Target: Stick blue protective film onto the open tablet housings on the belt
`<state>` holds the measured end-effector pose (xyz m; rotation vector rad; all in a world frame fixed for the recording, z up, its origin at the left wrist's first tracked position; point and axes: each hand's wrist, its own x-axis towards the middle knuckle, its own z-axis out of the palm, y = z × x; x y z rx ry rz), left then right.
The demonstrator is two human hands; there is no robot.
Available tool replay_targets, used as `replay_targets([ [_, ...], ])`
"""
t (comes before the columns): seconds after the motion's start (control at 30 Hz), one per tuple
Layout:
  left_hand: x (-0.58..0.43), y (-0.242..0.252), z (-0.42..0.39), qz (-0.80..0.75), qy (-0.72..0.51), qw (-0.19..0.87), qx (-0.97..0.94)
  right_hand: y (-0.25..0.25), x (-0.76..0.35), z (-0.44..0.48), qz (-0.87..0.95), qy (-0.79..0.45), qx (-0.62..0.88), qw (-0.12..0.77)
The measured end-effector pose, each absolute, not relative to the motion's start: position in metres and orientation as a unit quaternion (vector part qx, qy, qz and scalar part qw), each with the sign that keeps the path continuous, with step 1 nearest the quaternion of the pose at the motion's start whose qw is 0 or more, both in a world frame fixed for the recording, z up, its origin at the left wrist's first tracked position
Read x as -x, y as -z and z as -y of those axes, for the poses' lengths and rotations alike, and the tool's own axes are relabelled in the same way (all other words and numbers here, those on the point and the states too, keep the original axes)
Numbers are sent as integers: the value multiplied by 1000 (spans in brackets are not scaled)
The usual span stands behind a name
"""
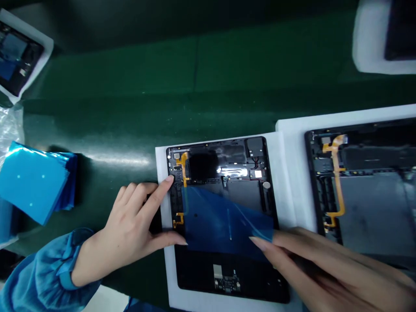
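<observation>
An opened tablet (201,271) lies on a white foam sheet (277,164), its inner parts and an orange flex cable (183,167) showing. Over its middle part spreads a clear blue film sheet (214,221). My right hand (312,260) pinches the film's right corner between thumb and fingers, and a crease runs up from that corner. My left hand (136,216) rests at the tablet's left edge, index fingertip and thumb apart, the thumb tip by the film's lower left. Nothing is held in the left hand.
A stack of blue film sheets (34,180) lies at the left, beside clear plastic wrap (11,125). Another opened tablet (373,190) is close on the right. Further devices sit at the upper left (32,56) and upper right (401,30) on the green table (130,117).
</observation>
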<state>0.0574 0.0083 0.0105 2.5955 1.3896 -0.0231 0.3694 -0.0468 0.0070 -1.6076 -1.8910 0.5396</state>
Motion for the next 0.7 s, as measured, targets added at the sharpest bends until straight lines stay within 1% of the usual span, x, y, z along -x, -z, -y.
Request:
replay_targets([
  [0.13, -58, -10, -7, -461, 0, 91, -883, -7, -370, 49, 683, -219, 631, 295],
  [0.27, -59, -9, -9, -440, -33, 101, -892, -2, -374, 54, 662, -225, 652, 294],
  [0.43, -61, -7, -12, -422, -60, 87, -900, -3, -376, 52, 672, -177, 665, 275],
  [0.57, -63, -8, -13, -422, -41, 72, -903, -8, -371, 48, 671, -172, 682, 234],
  [0.7, -64, -9, -14, -432, -32, 81, -898, -10, -367, 47, 641, -205, 704, 227],
])
